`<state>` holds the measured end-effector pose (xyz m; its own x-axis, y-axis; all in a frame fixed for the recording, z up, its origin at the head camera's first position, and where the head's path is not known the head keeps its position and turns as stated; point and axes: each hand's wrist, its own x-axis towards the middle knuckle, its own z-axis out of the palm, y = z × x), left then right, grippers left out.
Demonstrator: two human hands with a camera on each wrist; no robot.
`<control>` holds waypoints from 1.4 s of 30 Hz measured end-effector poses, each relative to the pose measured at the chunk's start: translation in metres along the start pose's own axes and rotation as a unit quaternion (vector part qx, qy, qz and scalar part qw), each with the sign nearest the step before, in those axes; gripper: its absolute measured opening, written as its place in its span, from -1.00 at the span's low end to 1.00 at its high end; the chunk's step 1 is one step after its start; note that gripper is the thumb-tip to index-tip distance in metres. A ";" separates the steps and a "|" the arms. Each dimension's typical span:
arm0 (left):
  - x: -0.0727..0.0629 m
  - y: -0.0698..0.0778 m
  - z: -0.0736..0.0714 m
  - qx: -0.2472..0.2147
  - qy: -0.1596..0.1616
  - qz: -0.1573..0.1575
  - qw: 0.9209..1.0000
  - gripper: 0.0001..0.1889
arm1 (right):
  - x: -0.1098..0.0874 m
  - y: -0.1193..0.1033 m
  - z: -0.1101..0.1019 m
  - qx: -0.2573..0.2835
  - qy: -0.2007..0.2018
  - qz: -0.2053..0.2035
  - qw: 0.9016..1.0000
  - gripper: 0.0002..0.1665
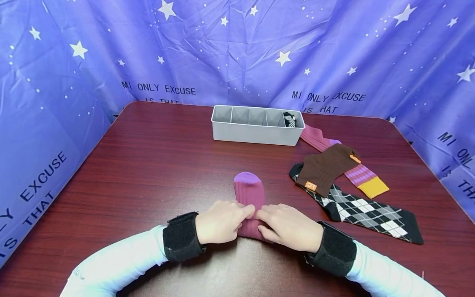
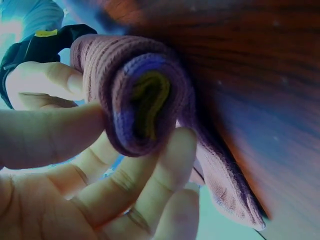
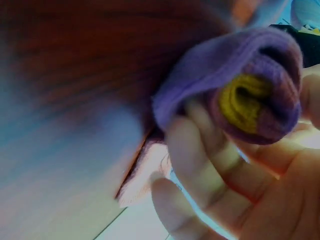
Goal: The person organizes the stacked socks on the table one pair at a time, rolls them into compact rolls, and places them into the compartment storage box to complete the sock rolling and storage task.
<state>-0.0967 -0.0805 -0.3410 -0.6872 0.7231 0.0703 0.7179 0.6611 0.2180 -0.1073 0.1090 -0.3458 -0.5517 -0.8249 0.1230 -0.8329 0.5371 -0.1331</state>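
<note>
A raspberry-pink sock [image 1: 249, 192] with a purple toe lies at the table's middle, its toe toward the back, its near part rolled up. My left hand [image 1: 220, 220] pinches the left end of the roll, and my right hand [image 1: 291, 227] grips the right end. In the left wrist view the rolled sock [image 2: 100, 60] shows a spiral with purple and yellow at its core, between thumb and curled fingers. The right wrist view shows the roll's other end, with the yellow cuff [image 3: 240, 107] coiled inside; the unrolled part hangs toward the tabletop.
At the back stands a grey divided box [image 1: 256, 134] with a black-and-white rolled item [image 1: 290, 119] in its right compartment. To the right lie a brown sock [image 1: 326, 165], a black argyle sock [image 1: 367, 212] and another pink sock [image 1: 315, 137] with striped, yellow cuff, overlapping.
</note>
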 end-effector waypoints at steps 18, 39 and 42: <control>-0.002 0.003 0.004 0.104 0.105 0.033 0.989 -0.97 | -0.002 -0.007 -0.002 -0.084 0.075 -0.047 0.993 -0.65; -0.003 0.003 0.000 0.071 0.055 0.036 0.995 -0.90 | -0.001 -0.006 -0.004 -0.076 0.039 -0.067 0.994 -0.80; -0.004 0.000 -0.002 0.023 0.036 0.042 0.998 -0.86 | -0.001 -0.007 -0.005 -0.062 0.021 -0.074 0.995 -0.83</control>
<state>-0.0941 -0.0833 -0.3396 -0.6300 0.7607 0.1561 0.7760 0.6094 0.1627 -0.1013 0.1071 -0.3397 -0.4222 -0.8898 0.1733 -0.9025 0.4305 0.0118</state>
